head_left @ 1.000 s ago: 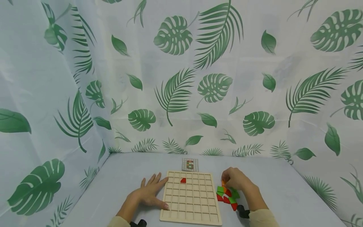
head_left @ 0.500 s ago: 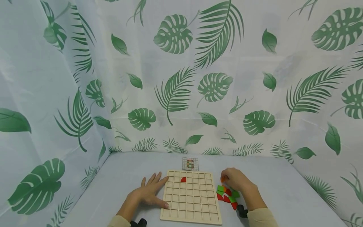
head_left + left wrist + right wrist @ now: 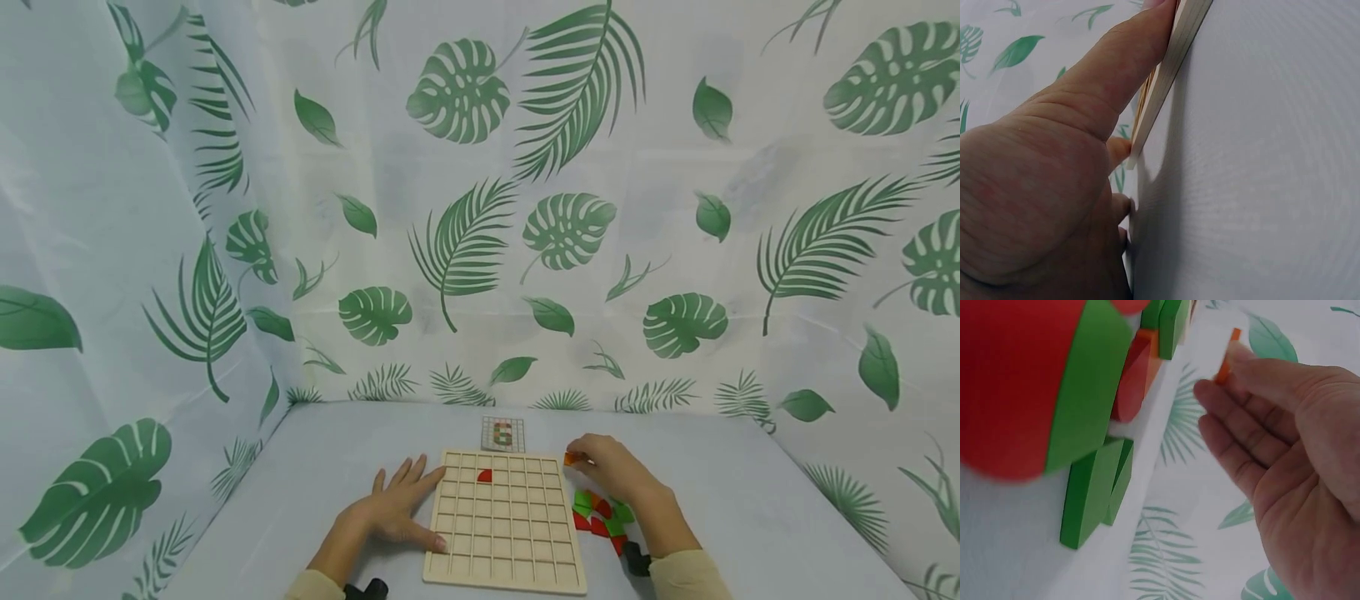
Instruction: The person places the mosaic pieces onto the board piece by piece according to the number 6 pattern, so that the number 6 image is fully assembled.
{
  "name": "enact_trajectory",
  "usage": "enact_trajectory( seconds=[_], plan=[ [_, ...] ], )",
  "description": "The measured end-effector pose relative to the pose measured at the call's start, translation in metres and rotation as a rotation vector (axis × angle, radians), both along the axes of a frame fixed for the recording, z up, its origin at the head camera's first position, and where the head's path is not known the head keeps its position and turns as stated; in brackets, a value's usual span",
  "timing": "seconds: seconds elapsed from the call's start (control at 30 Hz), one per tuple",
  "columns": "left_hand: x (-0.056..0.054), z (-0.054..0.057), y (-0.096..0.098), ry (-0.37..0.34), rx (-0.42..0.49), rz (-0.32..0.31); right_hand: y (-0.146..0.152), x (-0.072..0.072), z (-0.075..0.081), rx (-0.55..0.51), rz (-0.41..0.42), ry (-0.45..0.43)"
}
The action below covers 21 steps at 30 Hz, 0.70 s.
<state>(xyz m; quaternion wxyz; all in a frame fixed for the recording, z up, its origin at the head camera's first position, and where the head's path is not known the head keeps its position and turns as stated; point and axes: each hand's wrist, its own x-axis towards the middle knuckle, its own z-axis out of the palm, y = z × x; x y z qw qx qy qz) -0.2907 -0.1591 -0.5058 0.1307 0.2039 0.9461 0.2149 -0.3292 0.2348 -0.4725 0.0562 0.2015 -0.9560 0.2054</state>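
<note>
A light wooden grid board (image 3: pixel 502 533) lies on the table, with one red rounded piece (image 3: pixel 485 476) in a cell of an upper row. My left hand (image 3: pixel 399 510) is spread along the board's left edge, its thumb (image 3: pixel 1110 69) touching the rim in the left wrist view. Just off the board's upper right corner, my right hand (image 3: pixel 613 468) pinches a small flat orange piece (image 3: pixel 570 458) between thumb and fingers. In the right wrist view this orange piece (image 3: pixel 1227 357) is seen edge-on, held up apart from the pile.
Several green, red and orange pieces (image 3: pixel 600 523) lie in a loose pile right of the board. Beyond the board's far edge lies a small pattern card (image 3: pixel 502 434) with a printed grid. A leaf-print curtain (image 3: pixel 480 250) stands behind the table.
My right hand has lifted the orange piece from the pile and carried it left and away from me, toward the board's upper right corner. My left hand stays in place.
</note>
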Motion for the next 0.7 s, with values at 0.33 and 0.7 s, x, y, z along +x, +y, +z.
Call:
enact_trajectory(
  seconds=[0.33, 0.7],
  plan=[
    [0.0, 0.001, 0.0, -0.024, 0.018, 0.01, -0.021, -0.003, 0.004, -0.055, 0.17, 0.07],
    [0.002, 0.002, 0.001, -0.017, 0.016, 0.011, -0.041, -0.003, 0.004, -0.087, 0.205, 0.057]
  ],
)
